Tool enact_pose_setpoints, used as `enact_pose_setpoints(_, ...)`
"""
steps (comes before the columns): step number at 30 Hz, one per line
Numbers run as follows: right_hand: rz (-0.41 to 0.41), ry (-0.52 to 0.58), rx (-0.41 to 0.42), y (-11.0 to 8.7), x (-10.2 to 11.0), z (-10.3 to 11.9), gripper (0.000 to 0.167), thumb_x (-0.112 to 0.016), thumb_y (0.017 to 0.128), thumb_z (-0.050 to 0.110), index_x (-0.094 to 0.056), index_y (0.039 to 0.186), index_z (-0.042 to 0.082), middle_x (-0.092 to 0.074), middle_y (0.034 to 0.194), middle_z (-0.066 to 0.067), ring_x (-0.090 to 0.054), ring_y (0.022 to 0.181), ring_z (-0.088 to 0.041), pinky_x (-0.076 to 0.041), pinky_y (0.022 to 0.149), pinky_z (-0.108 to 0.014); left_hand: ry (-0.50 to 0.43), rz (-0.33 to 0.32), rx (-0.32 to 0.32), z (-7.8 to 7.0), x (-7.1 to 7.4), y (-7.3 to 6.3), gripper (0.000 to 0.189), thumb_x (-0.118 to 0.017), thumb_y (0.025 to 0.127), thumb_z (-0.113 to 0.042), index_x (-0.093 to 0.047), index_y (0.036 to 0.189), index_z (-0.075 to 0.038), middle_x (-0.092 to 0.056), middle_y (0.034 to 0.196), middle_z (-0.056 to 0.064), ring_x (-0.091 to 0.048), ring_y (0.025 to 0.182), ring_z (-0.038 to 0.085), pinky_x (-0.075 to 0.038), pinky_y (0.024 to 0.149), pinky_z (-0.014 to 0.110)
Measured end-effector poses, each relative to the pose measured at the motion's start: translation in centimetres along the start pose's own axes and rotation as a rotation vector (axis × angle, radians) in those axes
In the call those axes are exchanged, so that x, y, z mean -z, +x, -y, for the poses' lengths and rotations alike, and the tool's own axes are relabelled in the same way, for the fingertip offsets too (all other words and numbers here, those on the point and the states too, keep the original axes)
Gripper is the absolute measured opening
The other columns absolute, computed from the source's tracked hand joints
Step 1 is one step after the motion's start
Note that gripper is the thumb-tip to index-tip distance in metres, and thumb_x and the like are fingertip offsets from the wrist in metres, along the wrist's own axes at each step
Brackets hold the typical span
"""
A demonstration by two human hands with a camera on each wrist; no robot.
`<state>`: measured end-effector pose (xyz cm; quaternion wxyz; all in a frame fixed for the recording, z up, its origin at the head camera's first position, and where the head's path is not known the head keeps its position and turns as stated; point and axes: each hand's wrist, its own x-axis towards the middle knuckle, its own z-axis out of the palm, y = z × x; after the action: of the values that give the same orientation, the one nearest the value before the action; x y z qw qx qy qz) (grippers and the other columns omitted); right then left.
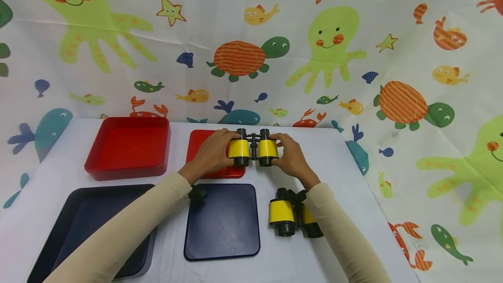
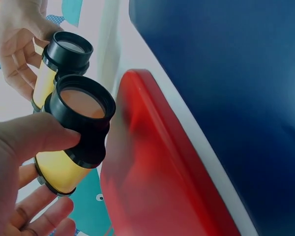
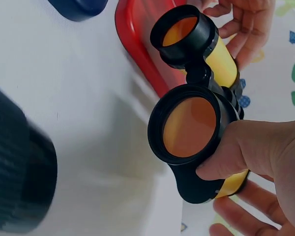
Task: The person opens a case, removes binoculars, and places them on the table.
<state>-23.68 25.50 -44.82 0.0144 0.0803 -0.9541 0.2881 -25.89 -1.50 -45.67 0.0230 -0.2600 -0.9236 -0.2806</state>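
Both hands hold a pair of yellow and black binoculars point(image 1: 239, 148) at the back of the table, above the right edge of a flat red lid point(image 1: 196, 141). My left hand point(image 1: 210, 152) grips the left barrel, its thumb point(image 2: 59, 137) on the black part near the big lens. Around the right barrel, my right hand point(image 1: 292, 158) has its thumb point(image 3: 221, 160) beside the lens rim and its fingers underneath. A second pair of binoculars point(image 1: 281, 212) lies on the table below, partly hidden by the right sleeve.
A red tray point(image 1: 125, 173) stands at the back left. In front of it is a dark blue tray point(image 1: 70, 213), partly covered by the left sleeve. A flat dark blue lid point(image 1: 222, 226) lies mid-table, with a small black object point(image 1: 198, 193) at its upper left corner. A patterned curtain point(image 1: 251, 95) hangs behind.
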Motion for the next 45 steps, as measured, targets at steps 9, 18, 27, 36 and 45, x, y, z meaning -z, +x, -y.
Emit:
enact_pose_setpoints(9, 0.023, -0.006, -0.058, -0.1, 0.6, -0.8, 0.076, -0.085, 0.082, -0.002, -0.055, 0.15, 0.019, -0.057, 0.152, -0.008, -0.061, 0.132, -0.035, -0.055, 0.11, -0.052, -0.022, 0.03, 0.016, -0.6, -0.6, 0.8, 0.081, -0.091, 0.077, -0.017, -0.058, 0.15, -0.009, -0.061, 0.144, 0.016, -0.058, 0.133, 0.033, -0.053, 0.115, 0.052)
enact_pose_setpoints(18, 0.031, -0.016, -0.071, -0.2, 1.0, -1.3, 0.077, -0.085, 0.083, -0.003, -0.054, 0.15, 0.017, -0.057, 0.152, -0.009, -0.062, 0.13, -0.035, -0.058, 0.108, -0.052, -0.035, 0.042, 0.002, -1.1, -1.2, 1.2, 0.08, -0.089, 0.076, -0.014, -0.058, 0.15, -0.008, -0.059, 0.147, 0.016, -0.056, 0.136, 0.034, -0.052, 0.115, 0.052)
enact_pose_setpoints(27, 0.046, -0.027, -0.08, -0.5, 1.3, -2.2, 0.076, -0.084, 0.085, -0.002, -0.053, 0.152, 0.018, -0.056, 0.154, -0.01, -0.062, 0.129, -0.035, -0.058, 0.106, -0.051, -0.039, 0.056, 0.005, -1.5, -1.9, 1.6, 0.081, -0.09, 0.077, -0.016, -0.057, 0.15, -0.009, -0.059, 0.147, 0.016, -0.055, 0.136, 0.033, -0.053, 0.115, 0.052)
enact_pose_setpoints(36, 0.053, -0.028, -0.099, -1.1, 1.9, -3.3, 0.076, -0.083, 0.084, -0.003, -0.053, 0.151, 0.018, -0.055, 0.154, -0.01, -0.062, 0.131, -0.037, -0.059, 0.105, -0.052, -0.031, 0.072, -0.015, -2.2, -2.9, 2.2, 0.078, -0.09, 0.078, -0.018, -0.059, 0.149, -0.01, -0.061, 0.139, 0.015, -0.059, 0.127, 0.031, -0.056, 0.111, 0.049)
enact_pose_setpoints(45, 0.063, -0.014, -0.151, -1.6, 2.6, -4.5, 0.077, -0.081, 0.085, -0.003, -0.052, 0.153, 0.019, -0.053, 0.157, -0.009, -0.061, 0.131, -0.035, -0.06, 0.103, -0.052, -0.012, 0.097, -0.029, -3.2, -3.8, 3.1, 0.077, -0.089, 0.079, -0.019, -0.059, 0.15, -0.011, -0.062, 0.14, 0.015, -0.059, 0.126, 0.031, -0.054, 0.113, 0.048)
